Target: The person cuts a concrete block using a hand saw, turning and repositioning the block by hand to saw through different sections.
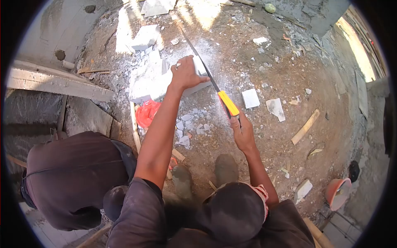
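My right hand [243, 134] is closed around the yellow and black handle of a handsaw [226, 103]. The long, thin blade points up and away to the left, along the right end of a white lightweight block [200, 65]. Over the top of that block lies my left hand [187, 74], gripping it with the thumb stretched toward the blade. Pale dust covers the block and the ground beside it. How deep the blade sits in the block, I cannot tell.
White block pieces [147, 37] lie behind, and an offcut [250, 98] lies right of the saw. A red plastic bag [147, 113] sits near my left forearm. Another person's back [78, 177] is close on the left. A bucket [338, 193] stands at lower right.
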The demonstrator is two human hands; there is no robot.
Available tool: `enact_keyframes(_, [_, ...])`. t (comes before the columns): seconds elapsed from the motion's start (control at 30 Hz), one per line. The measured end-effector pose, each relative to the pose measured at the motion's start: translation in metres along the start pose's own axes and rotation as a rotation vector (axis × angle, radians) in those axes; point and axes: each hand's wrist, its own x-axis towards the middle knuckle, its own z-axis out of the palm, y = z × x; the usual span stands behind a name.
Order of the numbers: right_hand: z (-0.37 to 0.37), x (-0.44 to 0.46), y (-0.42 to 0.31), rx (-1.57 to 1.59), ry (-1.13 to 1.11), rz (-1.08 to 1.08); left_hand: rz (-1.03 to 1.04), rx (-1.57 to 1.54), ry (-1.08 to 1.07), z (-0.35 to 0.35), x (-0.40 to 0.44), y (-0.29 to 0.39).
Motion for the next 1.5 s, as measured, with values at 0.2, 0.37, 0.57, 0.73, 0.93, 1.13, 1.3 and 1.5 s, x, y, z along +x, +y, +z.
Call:
enact_keyframes(0.2, [0.011, -0.013, 0.000, 0.041, -0.077, 0.012, -0.146, -0.064, 0.360, 0.028, -0.009, 0.030])
enact_keyframes(0.37, [0.001, -0.039, 0.014, 0.106, -0.086, 0.041, -0.160, 0.045, 0.402, 0.024, -0.013, 0.038])
enact_keyframes(0.57, [-0.020, -0.125, 0.024, 0.249, -0.036, 0.030, -0.144, -0.010, 0.244, 0.015, -0.011, 0.033])
enact_keyframes(0.73, [-0.049, -0.192, 0.050, 0.268, -0.048, 0.060, -0.138, -0.040, 0.189, 0.012, -0.008, 0.036])
enact_keyframes(0.93, [-0.001, -0.048, -0.016, 0.095, -0.069, 0.121, -0.062, 0.021, 0.299, 0.021, -0.028, 0.039])
enact_keyframes(1.13, [-0.017, -0.057, -0.006, 0.110, -0.055, 0.068, -0.138, -0.023, 0.253, 0.016, -0.009, 0.032])
enact_keyframes(1.3, [-0.078, -0.230, 0.072, 0.056, -0.115, 0.429, -0.171, -0.004, 0.216, 0.012, 0.004, 0.030])
enact_keyframes(1.5, [0.008, -0.054, 0.006, 0.037, -0.022, -0.076, -0.124, 0.000, 0.317, 0.016, -0.028, 0.043])
